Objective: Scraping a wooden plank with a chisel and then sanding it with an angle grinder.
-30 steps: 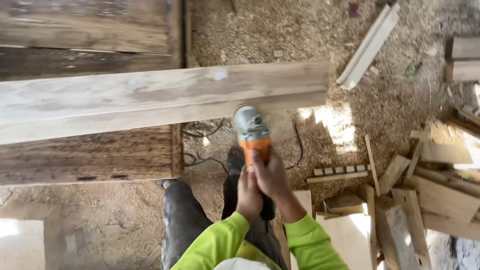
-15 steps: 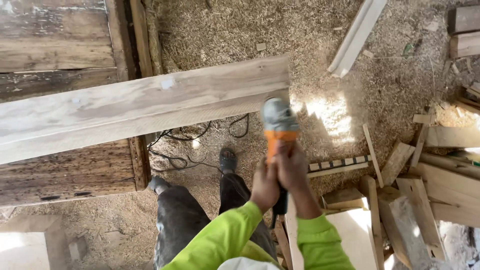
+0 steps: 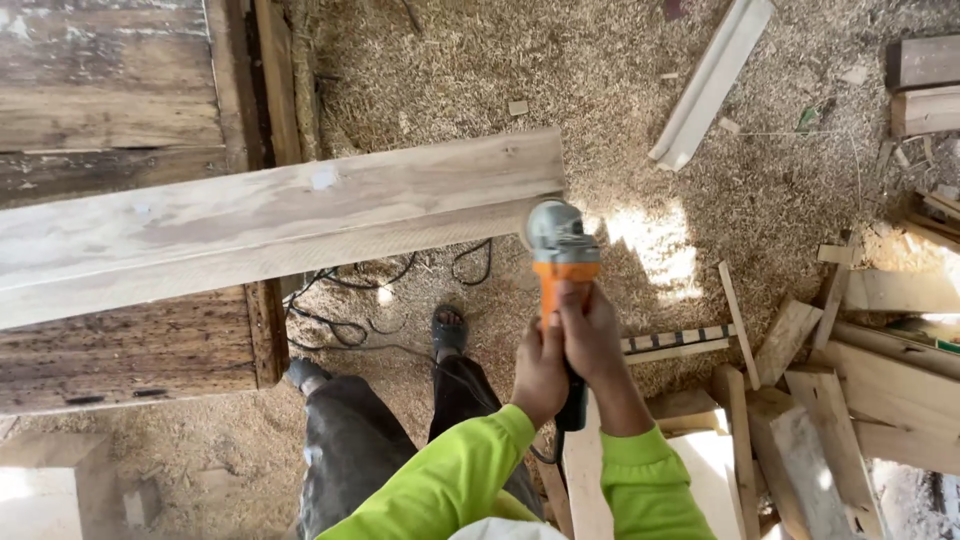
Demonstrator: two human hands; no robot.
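Sawdust floor (image 3: 600, 80), scattered wood offcuts (image 3: 850, 400)

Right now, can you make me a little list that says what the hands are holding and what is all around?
Tool: orange and grey angle grinder, its head close to the end of the plank
Left hand: wrapped round the grinder's handle
Right hand: wrapped round the handle, further forward
Plank: long, pale, lying across a dark wooden structure
Floor: covered in sawdust
Cable: black, looped under the plank
Offcuts: wood scraps piled on the right
Sleeves: bright yellow-green
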